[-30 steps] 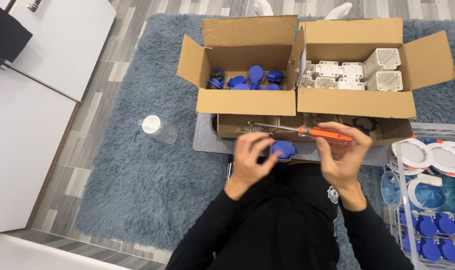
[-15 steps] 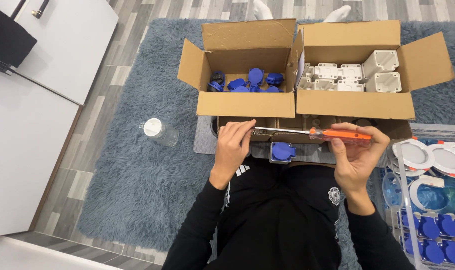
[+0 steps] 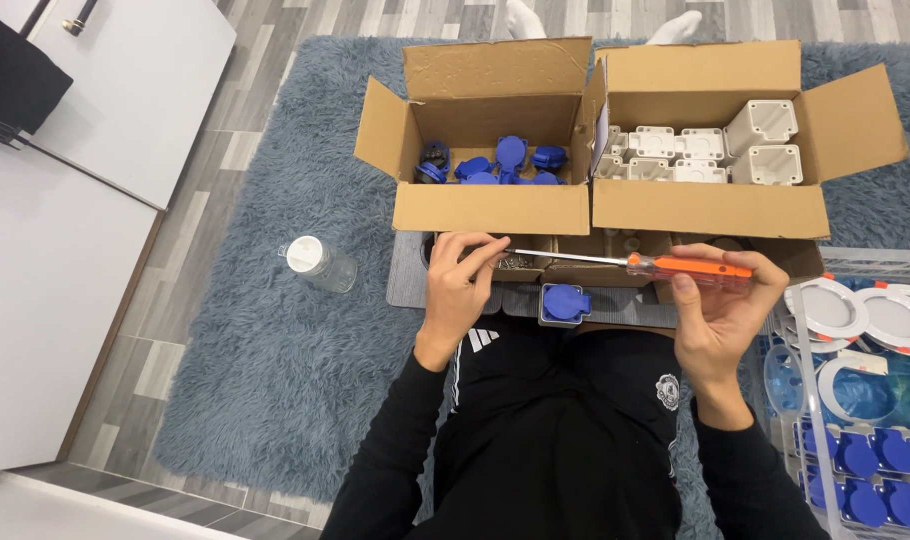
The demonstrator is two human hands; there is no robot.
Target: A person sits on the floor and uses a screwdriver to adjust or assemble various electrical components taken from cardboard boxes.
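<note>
The right hand (image 3: 723,310) was closed around the orange handle of a screwdriver (image 3: 665,266), which lay nearly level, its thin steel shaft pointing toward 9 o'clock. The left hand (image 3: 461,285) had its fingertips pinched at the shaft's tip, over a shallow tray of small hardware; whether a screw sat between those fingers could not be told. A blue hinged-cover socket (image 3: 565,303) rested flat just at 6 o'clock of the shaft, between the two hands, touched by neither.

At 12 o'clock stood two open cardboard boxes: the left box (image 3: 490,208) held more blue parts, the right box (image 3: 710,208) white square housings. A clear bottle with a white cap (image 3: 317,264) lay on the grey rug (image 3: 255,380) at 9 o'clock.

Handling judgement: the screwdriver is light and rigid; the moulded handle is the proper hold, since the smooth shaft offers little purchase. The socket appears to be hard, light plastic, best held by its square base rather than the hinged lid
</note>
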